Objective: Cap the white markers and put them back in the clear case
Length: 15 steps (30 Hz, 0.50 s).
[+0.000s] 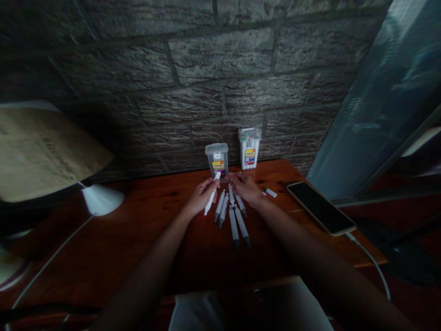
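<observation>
A white marker (pixel 211 198) with a reddish-pink tip is gripped in my left hand (pixel 201 196), slanting up to the right. Close by, my right hand (pixel 246 187) has its fingers curled together above the grey-white markers. What those fingers hold, if anything, is too dark and small to make out. Several grey-tipped markers (pixel 234 228) lie fanned out on the wooden table between my forearms. Just behind my hands stands a clear plastic marker case (pixel 217 155) with a yellow label. A small white piece with a green end (pixel 271 192) lies right of my right hand.
Another clear case (pixel 250 149), filled with white markers, stands against the stone-block wall (pixel 220 46). A phone (pixel 320 208) with a white cable lies on the table's right side. A lamp with a white base (pixel 102 200) and brown paper shade (pixel 48 151) is at left.
</observation>
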Each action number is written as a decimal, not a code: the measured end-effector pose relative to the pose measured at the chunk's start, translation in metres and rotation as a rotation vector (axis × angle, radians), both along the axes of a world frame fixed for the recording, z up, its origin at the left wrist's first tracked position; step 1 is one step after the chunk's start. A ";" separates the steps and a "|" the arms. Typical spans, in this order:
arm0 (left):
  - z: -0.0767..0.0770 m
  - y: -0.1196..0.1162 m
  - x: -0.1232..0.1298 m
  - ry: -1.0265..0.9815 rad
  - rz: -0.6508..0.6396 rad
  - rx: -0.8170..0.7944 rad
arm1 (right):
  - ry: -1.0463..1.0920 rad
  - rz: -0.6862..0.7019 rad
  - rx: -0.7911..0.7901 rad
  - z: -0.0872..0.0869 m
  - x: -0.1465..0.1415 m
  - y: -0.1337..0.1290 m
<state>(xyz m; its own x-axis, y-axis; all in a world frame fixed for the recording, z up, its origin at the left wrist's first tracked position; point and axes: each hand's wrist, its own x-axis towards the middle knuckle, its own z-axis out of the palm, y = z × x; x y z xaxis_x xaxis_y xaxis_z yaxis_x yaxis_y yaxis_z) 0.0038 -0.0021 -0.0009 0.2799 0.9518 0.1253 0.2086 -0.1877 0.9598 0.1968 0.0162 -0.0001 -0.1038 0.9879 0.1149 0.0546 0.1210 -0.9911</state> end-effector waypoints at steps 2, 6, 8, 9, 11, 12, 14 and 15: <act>0.002 -0.004 0.005 -0.021 -0.025 -0.011 | 0.153 0.012 -0.181 0.007 -0.001 -0.004; 0.000 -0.010 0.014 -0.015 -0.067 0.039 | 0.222 0.130 -0.226 0.016 -0.005 -0.016; -0.002 -0.010 0.017 -0.017 -0.066 0.085 | 0.192 0.197 -0.136 0.015 -0.007 -0.018; -0.002 -0.009 0.017 -0.023 -0.060 0.096 | 0.180 0.220 -0.080 0.013 -0.007 -0.018; -0.003 -0.008 0.016 -0.036 -0.025 0.093 | 0.159 0.261 0.003 0.006 -0.007 -0.015; -0.003 -0.008 0.015 -0.042 0.001 0.082 | 0.146 0.288 0.017 0.003 -0.007 -0.013; -0.001 -0.008 0.012 -0.048 0.066 0.071 | 0.125 0.353 0.014 -0.003 -0.008 -0.010; 0.000 -0.008 0.011 -0.049 0.095 0.075 | 0.121 0.385 0.005 -0.004 -0.009 -0.009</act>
